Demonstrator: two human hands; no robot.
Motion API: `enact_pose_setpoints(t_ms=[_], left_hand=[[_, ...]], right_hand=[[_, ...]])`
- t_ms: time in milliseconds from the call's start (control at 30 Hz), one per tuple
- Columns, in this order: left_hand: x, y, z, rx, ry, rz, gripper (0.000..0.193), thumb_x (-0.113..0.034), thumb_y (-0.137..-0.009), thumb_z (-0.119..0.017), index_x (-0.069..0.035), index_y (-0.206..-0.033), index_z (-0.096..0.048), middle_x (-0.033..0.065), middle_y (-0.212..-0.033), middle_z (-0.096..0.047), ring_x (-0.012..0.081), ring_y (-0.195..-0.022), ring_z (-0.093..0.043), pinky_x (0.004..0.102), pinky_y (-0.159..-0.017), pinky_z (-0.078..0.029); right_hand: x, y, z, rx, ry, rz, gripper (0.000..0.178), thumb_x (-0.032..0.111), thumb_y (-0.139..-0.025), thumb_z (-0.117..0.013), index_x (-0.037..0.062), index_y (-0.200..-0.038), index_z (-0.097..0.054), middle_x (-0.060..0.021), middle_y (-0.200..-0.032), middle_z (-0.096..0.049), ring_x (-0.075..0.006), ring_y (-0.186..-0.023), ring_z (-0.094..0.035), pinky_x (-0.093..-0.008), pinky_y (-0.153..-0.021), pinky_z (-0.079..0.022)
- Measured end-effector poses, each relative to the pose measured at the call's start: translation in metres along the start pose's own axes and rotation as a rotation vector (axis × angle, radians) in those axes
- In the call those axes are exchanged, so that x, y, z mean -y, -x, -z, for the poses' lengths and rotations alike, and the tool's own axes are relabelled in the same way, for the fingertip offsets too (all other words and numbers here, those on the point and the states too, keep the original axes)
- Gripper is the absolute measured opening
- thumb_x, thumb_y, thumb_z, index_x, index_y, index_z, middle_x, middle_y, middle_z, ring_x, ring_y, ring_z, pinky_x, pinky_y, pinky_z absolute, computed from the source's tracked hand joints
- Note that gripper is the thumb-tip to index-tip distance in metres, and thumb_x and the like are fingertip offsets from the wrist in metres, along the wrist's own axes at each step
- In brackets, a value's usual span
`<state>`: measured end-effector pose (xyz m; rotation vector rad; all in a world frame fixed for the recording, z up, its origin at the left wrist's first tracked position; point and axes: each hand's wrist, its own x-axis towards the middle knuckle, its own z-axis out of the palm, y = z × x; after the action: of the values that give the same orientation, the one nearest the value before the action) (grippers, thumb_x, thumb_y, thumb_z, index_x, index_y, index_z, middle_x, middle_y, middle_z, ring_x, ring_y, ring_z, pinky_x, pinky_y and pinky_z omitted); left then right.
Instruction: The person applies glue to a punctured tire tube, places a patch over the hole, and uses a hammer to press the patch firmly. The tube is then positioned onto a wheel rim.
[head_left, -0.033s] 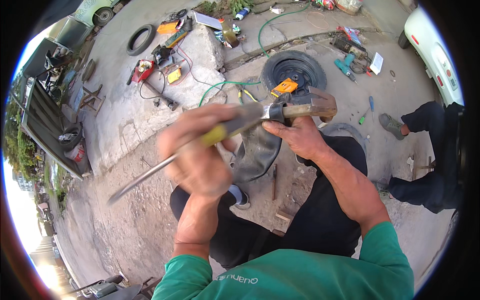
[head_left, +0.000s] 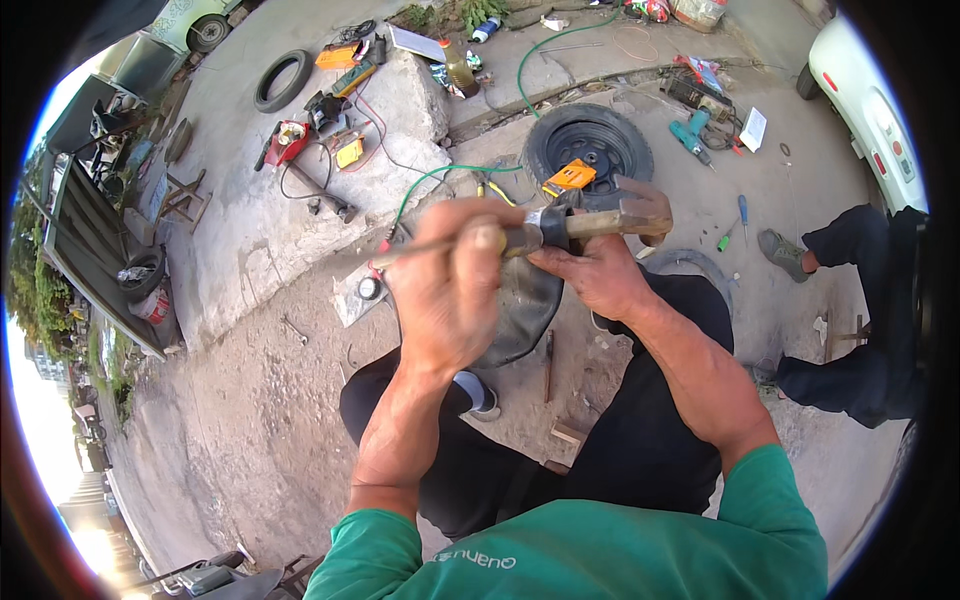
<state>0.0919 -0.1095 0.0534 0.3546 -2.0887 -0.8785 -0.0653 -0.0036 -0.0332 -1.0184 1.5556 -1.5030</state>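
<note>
In my right hand (head_left: 603,278) is a hammer (head_left: 645,212), its rusty head to the right and its handle running left. A black ring-shaped piece (head_left: 555,226) with a silvery part beside it sits round the handle. My left hand (head_left: 452,285), smeared by motion, is closed round a screwdriver (head_left: 518,240). The screwdriver's dark handle end meets the silvery part; its shaft blurs off to the left. Below my hands, between my knees, a black rubber inner tube (head_left: 525,315) hangs, partly hidden by my left hand.
Ahead lies a tyre on a wheel (head_left: 590,150) with an orange packet (head_left: 570,177) on it. A green drill (head_left: 692,132), a blue screwdriver (head_left: 743,208) and a green hose (head_left: 440,168) lie around. A round gauge (head_left: 370,288) is left of my hand. Another person's leg (head_left: 850,240) is at right.
My left hand has shifted right along the screwdriver, whose shaft slanted down-left and is now nearly level and blurred. The gauge has come into sight. My right hand and hammer stay put.
</note>
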Motion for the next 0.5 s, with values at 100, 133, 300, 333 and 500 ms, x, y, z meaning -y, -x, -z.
enact_pose_setpoints(t_ms=[100, 133, 300, 333, 500], left_hand=[[-0.019, -0.006, 0.008, -0.151, 0.351, 0.113, 0.033, -0.027, -0.112, -0.037, -0.002, -0.105, -0.058, 0.0221, -0.093, -0.071, 0.0140, -0.056, -0.056, 0.0237, -0.049, -0.047], [-0.029, -0.005, 0.015, -0.280, 0.420, 0.000, 0.032, -0.028, -0.113, -0.036, -0.003, -0.107, -0.055, 0.0253, -0.095, -0.070, 0.0150, -0.055, -0.056, 0.0234, -0.049, -0.048], [-0.003, 0.002, 0.005, 0.025, -0.032, 0.079, 0.026, -0.024, -0.110, -0.044, -0.005, -0.107, -0.061, 0.0205, -0.094, -0.072, 0.0195, -0.061, -0.063, 0.0232, -0.051, -0.049], [-0.006, -0.001, 0.005, -0.036, 0.142, 0.177, 0.029, -0.024, -0.110, -0.043, -0.003, -0.104, -0.062, 0.0199, -0.092, -0.072, 0.0172, -0.059, -0.061, 0.0227, -0.051, -0.047], [-0.031, -0.002, 0.020, -0.385, 0.699, -0.061, 0.037, -0.031, -0.112, -0.037, -0.002, -0.105, -0.058, 0.0236, -0.099, -0.071, 0.0182, -0.065, -0.064, 0.0241, -0.052, -0.052]], right_hand=[[-0.003, 0.003, 0.005, -0.016, 0.025, -0.096, 0.027, 0.024, -0.093, -0.076, 0.0030, -0.108, -0.071, 0.0010, -0.088, -0.065, -0.0084, -0.082, -0.054, -0.0303, -0.074, -0.048], [0.002, 0.003, 0.003, -0.015, 0.020, -0.086, 0.027, 0.024, -0.093, -0.076, 0.0031, -0.108, -0.071, 0.0009, -0.088, -0.065, -0.0083, -0.082, -0.054, -0.0304, -0.074, -0.048], [-0.003, 0.000, -0.003, -0.011, -0.002, -0.006, 0.028, 0.025, -0.092, -0.077, 0.0029, -0.105, -0.067, 0.0004, -0.088, -0.065, -0.0091, -0.083, -0.055, -0.0304, -0.076, -0.048], [-0.011, -0.001, 0.000, 0.001, 0.022, -0.060, 0.029, 0.026, -0.092, -0.077, 0.0031, -0.107, -0.066, 0.0003, -0.090, -0.064, -0.0094, -0.084, -0.055, -0.0307, -0.077, -0.049], [-0.004, 0.005, 0.007, 0.033, 0.077, -0.055, 0.035, 0.026, -0.093, -0.076, 0.0020, -0.114, -0.064, -0.0060, -0.098, -0.069, -0.0158, -0.090, -0.063, -0.0354, -0.083, -0.051]])
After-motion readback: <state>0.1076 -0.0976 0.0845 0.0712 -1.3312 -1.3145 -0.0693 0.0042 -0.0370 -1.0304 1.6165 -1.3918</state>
